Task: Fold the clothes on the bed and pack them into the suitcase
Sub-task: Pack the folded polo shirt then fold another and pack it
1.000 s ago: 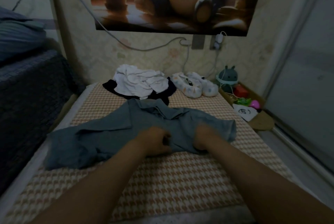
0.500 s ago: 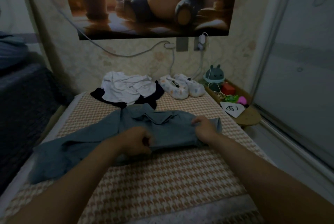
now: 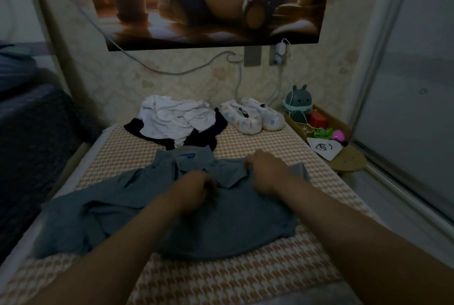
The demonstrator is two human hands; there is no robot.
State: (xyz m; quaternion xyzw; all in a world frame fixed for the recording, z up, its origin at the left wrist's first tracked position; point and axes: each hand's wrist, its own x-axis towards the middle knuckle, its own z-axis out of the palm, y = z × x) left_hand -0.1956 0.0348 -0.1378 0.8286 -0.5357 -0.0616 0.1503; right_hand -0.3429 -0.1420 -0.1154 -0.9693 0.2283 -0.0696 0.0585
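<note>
I find no word or number here that I can read. The grey-blue shirt (image 3: 221, 218) has a small blue tag (image 3: 190, 156) inside its collar, but it is too small and blurred to make out. The white card (image 3: 323, 148) beside the bed (image 3: 258, 142) bears a black hand-drawn mark — letter or figure, I cannot tell.

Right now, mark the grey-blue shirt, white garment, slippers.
grey-blue shirt (image 3: 233, 231): head view, front panel near the hem.
white garment (image 3: 172, 120): head view, middle of the crumpled heap.
slippers (image 3: 239, 120): head view, top of the left-hand one.
</note>
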